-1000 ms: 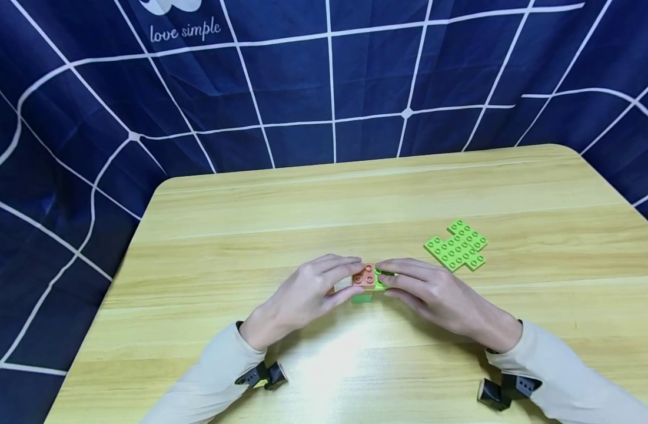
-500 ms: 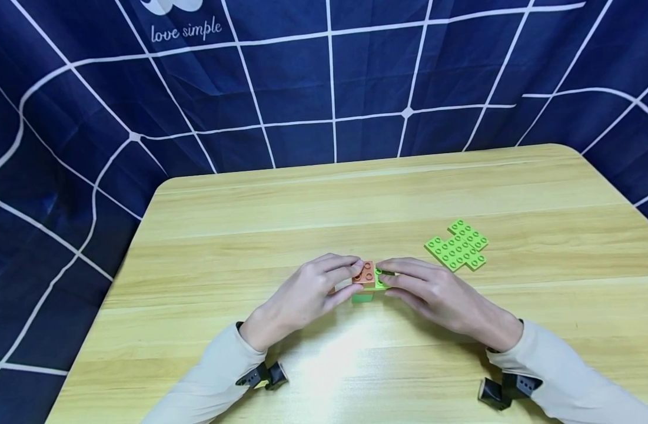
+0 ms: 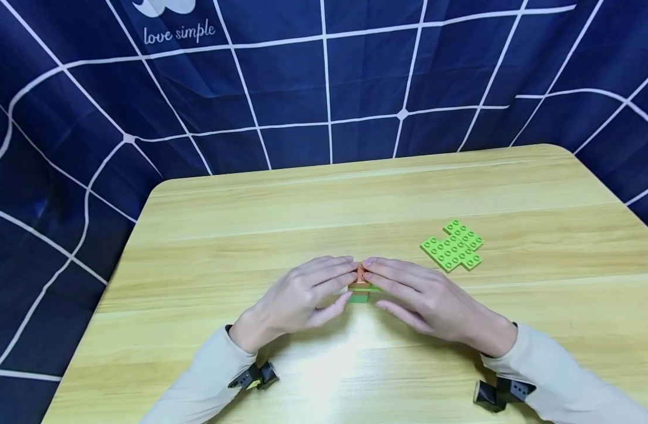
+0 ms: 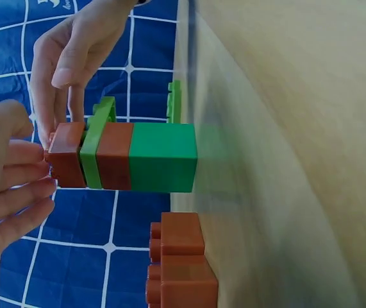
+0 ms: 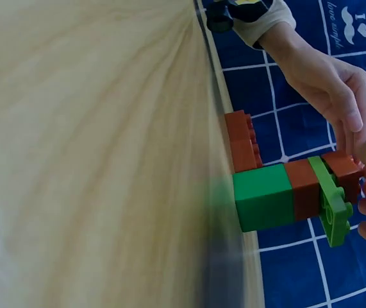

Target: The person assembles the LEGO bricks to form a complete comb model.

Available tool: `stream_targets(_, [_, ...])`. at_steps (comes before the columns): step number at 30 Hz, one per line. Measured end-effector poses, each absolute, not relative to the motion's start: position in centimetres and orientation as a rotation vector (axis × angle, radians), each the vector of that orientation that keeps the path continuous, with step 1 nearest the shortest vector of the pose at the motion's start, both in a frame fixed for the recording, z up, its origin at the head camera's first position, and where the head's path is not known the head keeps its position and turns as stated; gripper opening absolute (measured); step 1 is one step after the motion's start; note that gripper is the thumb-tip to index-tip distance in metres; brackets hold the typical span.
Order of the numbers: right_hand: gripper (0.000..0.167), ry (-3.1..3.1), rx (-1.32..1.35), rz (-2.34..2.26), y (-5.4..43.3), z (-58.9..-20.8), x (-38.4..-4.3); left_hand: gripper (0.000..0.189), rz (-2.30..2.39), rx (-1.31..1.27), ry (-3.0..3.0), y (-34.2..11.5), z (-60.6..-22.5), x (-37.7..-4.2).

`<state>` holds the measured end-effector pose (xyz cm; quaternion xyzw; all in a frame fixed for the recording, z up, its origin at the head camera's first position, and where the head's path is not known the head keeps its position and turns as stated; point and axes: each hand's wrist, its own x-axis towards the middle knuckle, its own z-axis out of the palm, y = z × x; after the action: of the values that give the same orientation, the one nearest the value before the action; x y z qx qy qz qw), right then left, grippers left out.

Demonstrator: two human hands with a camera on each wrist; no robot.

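A small tower of toy building bricks stands upright on the table between the hands. Its base is a green block [image 4: 163,157], then an orange-brown brick [image 4: 114,157]. Over these lies a thin lime-green studded plate [image 4: 91,157], which juts out toward the right hand. An orange-brown top brick [image 4: 66,157] caps it, mostly covered by fingers in the head view. My left hand [image 3: 302,294] touches this top brick with extended fingertips, its thumb apart from the tower. From the other side my right hand [image 3: 424,294] also rests straight fingers on the top brick.
Orange-brown studded bricks [image 4: 186,237] lie on the table beside the tower, hidden by the left hand from above. Farther back to the right lies a flat cluster of lime-green plates [image 3: 452,245] on the wooden table [image 3: 281,212]. A dark blue gridded curtain [image 3: 286,76] surrounds the table's back and sides.
The right fingers have shifted left from the lime-green plate onto the top brick. The left fingers have straightened and the left thumb has come away from the brick. The head view shifted slightly.
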<state>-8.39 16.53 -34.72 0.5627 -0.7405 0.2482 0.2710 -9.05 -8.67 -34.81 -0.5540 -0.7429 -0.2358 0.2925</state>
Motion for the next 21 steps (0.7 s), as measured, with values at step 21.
stream_targets(21, [0.037, -1.980, 1.529, 0.624, 16.70, -34.97, -8.51, 0.036, -0.521, -1.528, -2.022, -8.55, -35.16, -8.83])
